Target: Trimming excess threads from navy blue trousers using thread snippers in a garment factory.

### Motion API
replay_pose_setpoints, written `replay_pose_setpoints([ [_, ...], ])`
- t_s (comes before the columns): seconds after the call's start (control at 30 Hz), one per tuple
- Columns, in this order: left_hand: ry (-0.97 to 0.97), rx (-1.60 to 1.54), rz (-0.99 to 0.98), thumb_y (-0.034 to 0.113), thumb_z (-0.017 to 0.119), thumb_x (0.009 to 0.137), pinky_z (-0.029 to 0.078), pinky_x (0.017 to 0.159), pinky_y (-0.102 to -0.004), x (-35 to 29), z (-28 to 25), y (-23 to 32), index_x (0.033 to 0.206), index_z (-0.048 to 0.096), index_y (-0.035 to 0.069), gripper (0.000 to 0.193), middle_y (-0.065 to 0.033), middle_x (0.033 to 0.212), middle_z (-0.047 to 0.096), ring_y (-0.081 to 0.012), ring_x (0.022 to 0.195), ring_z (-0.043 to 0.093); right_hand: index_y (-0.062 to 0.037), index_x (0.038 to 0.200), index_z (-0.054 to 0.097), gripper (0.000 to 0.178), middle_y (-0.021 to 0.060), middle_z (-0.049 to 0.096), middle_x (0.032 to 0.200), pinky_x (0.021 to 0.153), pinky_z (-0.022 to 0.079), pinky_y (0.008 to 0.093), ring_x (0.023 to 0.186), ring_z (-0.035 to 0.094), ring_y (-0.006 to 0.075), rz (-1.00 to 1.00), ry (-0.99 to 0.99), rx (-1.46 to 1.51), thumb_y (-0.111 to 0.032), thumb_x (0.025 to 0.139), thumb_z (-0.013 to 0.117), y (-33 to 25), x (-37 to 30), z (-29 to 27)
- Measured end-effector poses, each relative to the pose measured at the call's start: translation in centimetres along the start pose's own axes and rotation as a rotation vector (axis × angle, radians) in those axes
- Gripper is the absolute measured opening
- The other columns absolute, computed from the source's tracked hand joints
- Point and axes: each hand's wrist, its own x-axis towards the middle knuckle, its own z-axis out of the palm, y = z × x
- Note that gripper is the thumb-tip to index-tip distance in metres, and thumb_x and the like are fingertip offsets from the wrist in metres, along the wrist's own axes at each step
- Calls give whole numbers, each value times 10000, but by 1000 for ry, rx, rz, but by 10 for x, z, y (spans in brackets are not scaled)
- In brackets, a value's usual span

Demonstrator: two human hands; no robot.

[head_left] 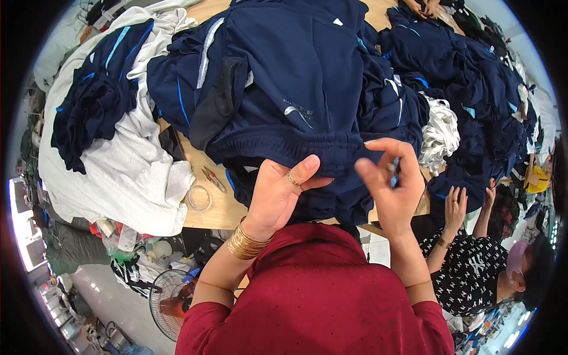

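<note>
Dark red shirt is nearest the camera, at the near side of the wooden worktop. Workpiece: one dark blue garment, spread on top of a heap of similar clothing, with its gathered waistband on the near side. Left grip: closed, thumb on top, apparently pinching the near edge of the waistband. Right grip: fingers curled round a small blue item whose kind cannot be told; thumb and forefinger are parted at the right-hand end of the visible waistband, and firm contact with the garment cannot be confirmed.

Handling: expect a light, soft, limp but sturdy material with a slightly slick face. Loose panels are likely to fold and slide; the waistband should be thicker, springy and easier to control. Recommended hold: take the waistband at two separate points, thumb above and fingers beneath, with the section between them lightly taut. Avoid lifting by a loose panel, since the folds may drag the heap along. Note: snips and a clear ring lie on the worktop, near the grey-white cloth
</note>
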Motion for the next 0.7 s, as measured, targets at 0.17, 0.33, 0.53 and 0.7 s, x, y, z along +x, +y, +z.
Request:
replay_pose_setpoints([
  [0.17, 42, 90, 90, 161, 545, 932, 561, 794, -341, -2, 5, 4, 1105, 572, -69, 289, -156, 1047, 647, -210, 936, 651, -22, 910, 613, 319, 47, 618, 771, 520, 429, 221, 583, 527, 112, -65, -129, -111, -151, 687, 800, -9, -13, -9],
  [0.33, 54, 44, 89, 132, 609, 898, 561, 778, -344, -4, 4, 5, 1074, 601, -32, 241, -104, 1003, 656, -166, 903, 640, -32, 901, 631, 308, 51, 622, 766, 516, 447, 262, 586, 556, 162, -175, -112, -237, -168, 681, 799, -8, -17, -9],
  [0.53, 73, 48, 109, 127, 609, 897, 563, 768, -344, -5, 8, 4, 1070, 602, -30, 234, -104, 1002, 657, -168, 892, 644, -34, 909, 628, 321, 46, 620, 764, 518, 446, 265, 584, 557, 168, -139, -114, -253, -177, 679, 800, -9, -18, -8],
  [0.7, 62, 40, 88, 122, 609, 896, 560, 779, -344, -6, 6, 2, 1067, 607, -25, 226, -103, 1008, 658, -169, 901, 643, -28, 907, 622, 316, 48, 615, 758, 513, 439, 254, 574, 550, 151, -133, -83, -244, -177, 692, 798, -6, -19, -5],
])
